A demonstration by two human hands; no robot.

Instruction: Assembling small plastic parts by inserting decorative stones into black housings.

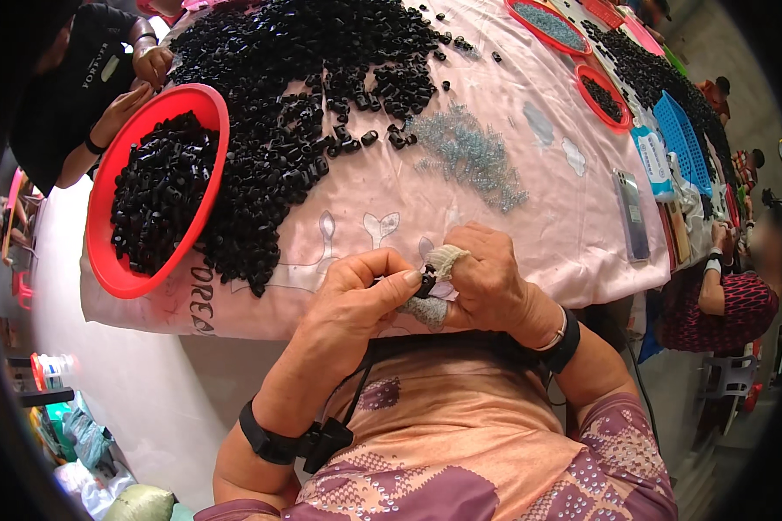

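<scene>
Both hands meet above the near edge of the cloth-covered table point(582, 234). My left hand point(361, 291) is closed, thumb and forefinger pinching a small black plastic piece point(427, 282). Close against it, my right hand point(491, 282) is curled shut around the piece's other side, with pale knitted covers point(444, 258) on its thumb and forefinger. The fingers hide most of the piece. Beyond my hands lies a loose pile of small silvery springs point(469, 156). A large heap of small black plastic pieces point(269, 130) spreads over the far left.
A red basin point(222, 174) full of black pieces stands at the left, near another person's hands point(143, 78). Far right are a red tray of springs point(547, 24), a smaller red bowl point(582, 82), a blue basket point(682, 143) and a phone point(632, 217). More people sit along the right.
</scene>
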